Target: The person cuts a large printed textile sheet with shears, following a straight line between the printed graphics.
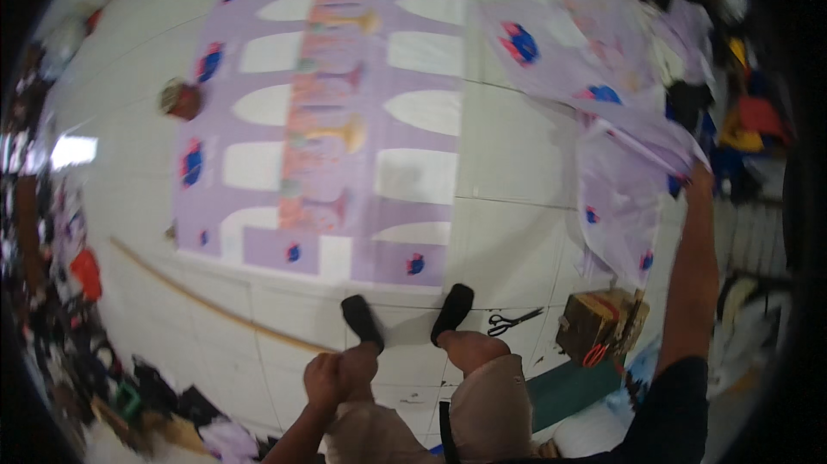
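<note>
My right arm reaches far out to the right, and my right hand (699,178) grips the edge of a crumpled lilac printed fabric sheet (637,132). The fabric trails across the floor with blue and pink motifs showing. My left hand (323,379) is closed in a fist against my left knee; whether anything is in it is hidden. A long wooden stick (220,313) on the floor runs up to beside that hand. In front of my feet lies a large flat lilac printed sheet (366,137) with white arch-shaped areas and an orange patterned band.
Black-handled scissors (515,320) lie right of my foot. Beyond them stands a worn wooden block (599,322) with orange-handled scissors (594,355) at it. A round object (181,99) sits on the sheet's left edge. Piles of cloth (758,124) line the right side.
</note>
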A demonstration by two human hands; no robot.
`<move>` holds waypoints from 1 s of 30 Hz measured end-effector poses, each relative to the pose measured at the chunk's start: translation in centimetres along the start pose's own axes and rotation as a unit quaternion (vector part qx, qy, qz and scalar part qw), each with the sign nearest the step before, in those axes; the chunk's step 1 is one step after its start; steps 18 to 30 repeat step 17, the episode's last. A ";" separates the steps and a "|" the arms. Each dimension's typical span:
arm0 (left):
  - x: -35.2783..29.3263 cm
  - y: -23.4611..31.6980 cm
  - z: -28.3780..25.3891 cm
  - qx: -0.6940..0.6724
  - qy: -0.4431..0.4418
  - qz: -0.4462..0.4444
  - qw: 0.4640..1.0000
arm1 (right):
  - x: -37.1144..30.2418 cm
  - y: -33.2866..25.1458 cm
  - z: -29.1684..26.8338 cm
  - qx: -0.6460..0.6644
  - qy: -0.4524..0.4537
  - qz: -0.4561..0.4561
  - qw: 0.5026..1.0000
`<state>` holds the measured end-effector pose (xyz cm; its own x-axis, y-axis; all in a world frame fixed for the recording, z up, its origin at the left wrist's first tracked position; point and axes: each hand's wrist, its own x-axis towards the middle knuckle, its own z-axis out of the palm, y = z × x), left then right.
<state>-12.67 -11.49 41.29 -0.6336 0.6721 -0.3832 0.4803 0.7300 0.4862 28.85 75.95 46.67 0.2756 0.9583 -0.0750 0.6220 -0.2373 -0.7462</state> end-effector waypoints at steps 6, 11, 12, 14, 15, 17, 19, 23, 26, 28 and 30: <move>-11.8 1.2 -9.1 -0.091 0.195 -0.258 0.942 | 0.3 -10.7 -9.0 0.167 0.046 0.039 0.984; -21.5 -6.0 -14.6 -0.085 0.174 -0.354 0.915 | -12.3 -20.8 -13.5 0.333 0.008 -0.013 0.943; -23.4 -6.7 -16.3 -0.081 0.146 -0.386 0.907 | -15.4 -22.4 -11.8 0.321 0.010 0.004 0.947; -26.5 -8.0 -17.4 -0.081 0.073 -0.451 0.886 | -21.5 -24.8 -9.7 0.275 0.017 0.037 0.961; -29.1 -10.6 -15.9 -0.076 0.050 -0.468 0.879 | -21.7 -24.7 -9.4 0.184 0.000 -0.032 0.982; -33.1 -17.7 -14.5 -0.087 0.021 -0.488 0.868 | -22.9 -28.0 -7.3 -0.013 -0.001 -0.195 0.981; -33.1 -17.7 -14.5 -0.087 0.021 -0.488 0.868 | -22.9 -28.0 -7.3 -0.013 -0.001 -0.195 0.981; -33.1 -17.7 -14.5 -0.087 0.021 -0.488 0.868 | -22.9 -28.0 -7.3 -0.013 -0.001 -0.195 0.981; -33.1 -17.7 -14.5 -0.087 0.021 -0.488 0.868 | -22.9 -28.0 -7.3 -0.013 -0.001 -0.195 0.981; -33.1 -17.7 -14.5 -0.087 0.021 -0.488 0.868 | -22.9 -28.0 -7.3 -0.013 -0.001 -0.195 0.981; -33.1 -17.7 -14.5 -0.087 0.021 -0.488 0.868 | -22.9 -28.0 -7.3 -0.013 -0.001 -0.195 0.981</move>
